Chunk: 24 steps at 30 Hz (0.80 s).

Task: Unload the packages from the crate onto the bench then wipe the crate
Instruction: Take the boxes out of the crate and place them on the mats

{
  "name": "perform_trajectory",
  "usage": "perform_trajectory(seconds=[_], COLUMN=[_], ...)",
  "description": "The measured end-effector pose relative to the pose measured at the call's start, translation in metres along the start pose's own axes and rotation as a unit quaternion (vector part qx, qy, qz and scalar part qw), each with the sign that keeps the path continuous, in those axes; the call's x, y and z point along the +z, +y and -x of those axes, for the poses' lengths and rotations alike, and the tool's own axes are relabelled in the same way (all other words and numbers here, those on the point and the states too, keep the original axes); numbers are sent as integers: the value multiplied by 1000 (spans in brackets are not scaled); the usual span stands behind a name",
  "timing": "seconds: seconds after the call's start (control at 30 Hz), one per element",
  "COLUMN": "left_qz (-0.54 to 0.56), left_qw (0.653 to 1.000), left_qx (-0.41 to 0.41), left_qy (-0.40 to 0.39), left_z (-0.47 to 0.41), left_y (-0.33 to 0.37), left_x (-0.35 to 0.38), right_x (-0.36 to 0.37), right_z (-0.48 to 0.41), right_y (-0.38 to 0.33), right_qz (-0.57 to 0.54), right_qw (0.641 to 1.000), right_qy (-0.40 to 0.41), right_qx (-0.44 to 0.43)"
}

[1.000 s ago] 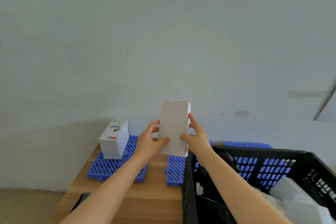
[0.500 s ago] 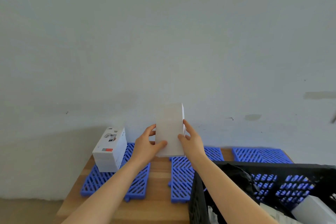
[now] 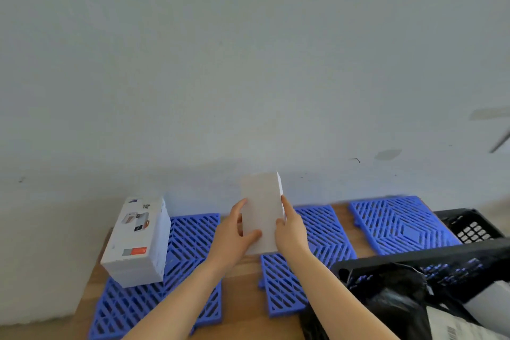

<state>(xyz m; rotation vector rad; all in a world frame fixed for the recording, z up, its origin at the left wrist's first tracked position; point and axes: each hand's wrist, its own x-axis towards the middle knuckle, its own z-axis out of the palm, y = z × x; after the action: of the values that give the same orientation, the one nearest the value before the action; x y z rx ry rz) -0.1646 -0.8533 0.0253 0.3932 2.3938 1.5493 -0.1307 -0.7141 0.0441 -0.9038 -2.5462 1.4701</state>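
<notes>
Two grips, left hand (image 3: 235,232), right hand (image 3: 290,232), hold white box (image 3: 261,208); crate (image 3: 414,259) contains black bag (image 3: 392,294), parcels (image 3: 455,324).

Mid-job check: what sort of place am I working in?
Likely a stockroom or packing area: a wooden bench against a bare wall, blue plastic grid mats laid on it, and a black crate holding parcels.
</notes>
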Motion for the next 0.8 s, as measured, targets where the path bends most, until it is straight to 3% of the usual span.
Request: perform_trajectory(seconds=[0.33,0.8], left_qz=[-77,-45], left_qw=[991,984], left_qx=[-28,-46], left_qy=[-102,-166], left_z=[-59,-93], left_y=[-78,-135], left_x=[48,80], right_x=[44,64], right_z=[-57,-108], right_y=[61,110], right_qz=[42,78], right_qw=[989,975], right_qy=[27,27], right_qx=[136,204])
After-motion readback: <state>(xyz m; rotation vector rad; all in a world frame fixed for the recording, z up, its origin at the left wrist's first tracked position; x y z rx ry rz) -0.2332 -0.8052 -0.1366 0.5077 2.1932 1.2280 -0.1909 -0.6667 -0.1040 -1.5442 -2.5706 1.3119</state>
